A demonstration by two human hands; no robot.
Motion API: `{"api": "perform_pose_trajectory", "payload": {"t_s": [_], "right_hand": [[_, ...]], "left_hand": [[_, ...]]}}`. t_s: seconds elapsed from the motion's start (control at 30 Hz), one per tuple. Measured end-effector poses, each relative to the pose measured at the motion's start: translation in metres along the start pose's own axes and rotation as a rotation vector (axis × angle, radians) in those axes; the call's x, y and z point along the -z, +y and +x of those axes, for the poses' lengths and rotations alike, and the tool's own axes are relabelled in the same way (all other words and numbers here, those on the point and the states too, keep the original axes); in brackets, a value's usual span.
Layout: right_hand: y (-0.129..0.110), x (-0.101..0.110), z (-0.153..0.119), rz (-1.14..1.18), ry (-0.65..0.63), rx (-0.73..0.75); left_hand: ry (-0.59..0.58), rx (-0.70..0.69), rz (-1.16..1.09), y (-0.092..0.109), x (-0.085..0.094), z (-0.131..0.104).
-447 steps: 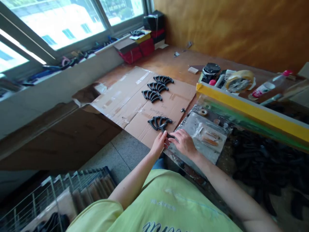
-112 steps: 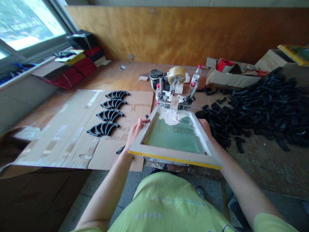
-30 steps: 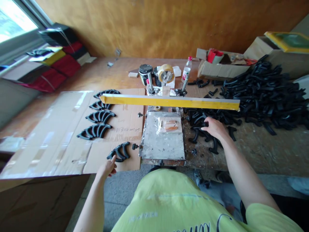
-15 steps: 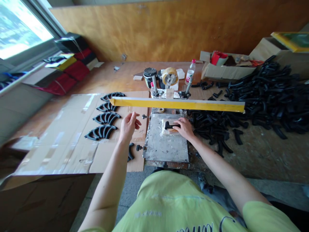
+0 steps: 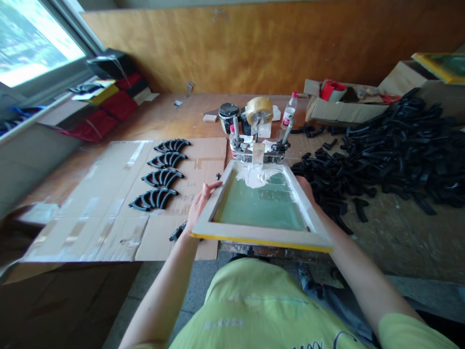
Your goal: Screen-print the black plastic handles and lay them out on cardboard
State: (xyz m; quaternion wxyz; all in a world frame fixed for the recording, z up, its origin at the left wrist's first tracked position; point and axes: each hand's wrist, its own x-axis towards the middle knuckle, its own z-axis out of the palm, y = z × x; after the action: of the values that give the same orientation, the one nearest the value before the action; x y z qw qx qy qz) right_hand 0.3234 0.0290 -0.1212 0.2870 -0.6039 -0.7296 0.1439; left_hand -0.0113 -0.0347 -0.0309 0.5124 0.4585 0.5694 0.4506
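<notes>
A screen-printing frame [image 5: 209, 228] with a green mesh hangs tilted over the work plate, low in front of me. White paste [image 5: 256, 177] lies along the far part of its mesh. My left hand [image 5: 198, 206] is at the frame's left rail, fingers stretched out along its edge; I cannot tell how firmly it touches. My right hand [image 5: 306, 188] is at the right rail, its fingers mostly hidden behind the frame. The plate and the black part on it are covered by the frame. Curved black parts [image 5: 154, 198] stand in fanned rows on cardboard at left.
A big pile of black parts [image 5: 407, 140] covers the table's right side. Behind the frame stand a metal clamp [image 5: 279, 146], a roll of tape [image 5: 259, 109], a paint tub [image 5: 228, 116] and a bottle [image 5: 289, 111]. Cardboard [image 5: 98, 203] lies at left; an open box [image 5: 345, 109] sits back right.
The printing frame has swung down from its raised, edge-on position over the plate. My right hand has left the black part's visible end and moved right; my left hand has moved slightly down to the frame.
</notes>
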Motion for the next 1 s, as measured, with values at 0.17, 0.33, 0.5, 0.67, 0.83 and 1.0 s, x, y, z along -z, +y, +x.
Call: {"api": "perform_pose_trajectory", "payload": {"t_s": [0.17, 0.33, 0.5, 0.67, 0.83, 1.0], "right_hand": [[-0.024, 0.014, 0.046, -0.152, 0.216, 0.094], [-0.08, -0.022, 0.089, -0.296, -0.061, 0.253], [-0.083, -0.034, 0.062, -0.356, -0.241, 0.295], [-0.071, -0.014, 0.022, -0.264, -0.37, 0.605], [-0.073, -0.012, 0.034, -0.212, -0.344, 0.533], [-0.068, -0.028, 0.009, -0.162, -0.241, 0.595]], "left_hand": [[-0.057, 0.212, 0.017, -0.073, 0.003, -0.008], [-0.026, 0.197, 0.109, -0.119, 0.0, 0.006], [-0.009, 0.197, 0.095, -0.127, 0.003, 0.008], [0.019, 0.2, 0.079, -0.129, 0.002, 0.008], [-0.008, 0.171, 0.088, -0.125, 0.002, 0.006], [-0.027, 0.19, 0.095, -0.118, 0.002, 0.004]]}}
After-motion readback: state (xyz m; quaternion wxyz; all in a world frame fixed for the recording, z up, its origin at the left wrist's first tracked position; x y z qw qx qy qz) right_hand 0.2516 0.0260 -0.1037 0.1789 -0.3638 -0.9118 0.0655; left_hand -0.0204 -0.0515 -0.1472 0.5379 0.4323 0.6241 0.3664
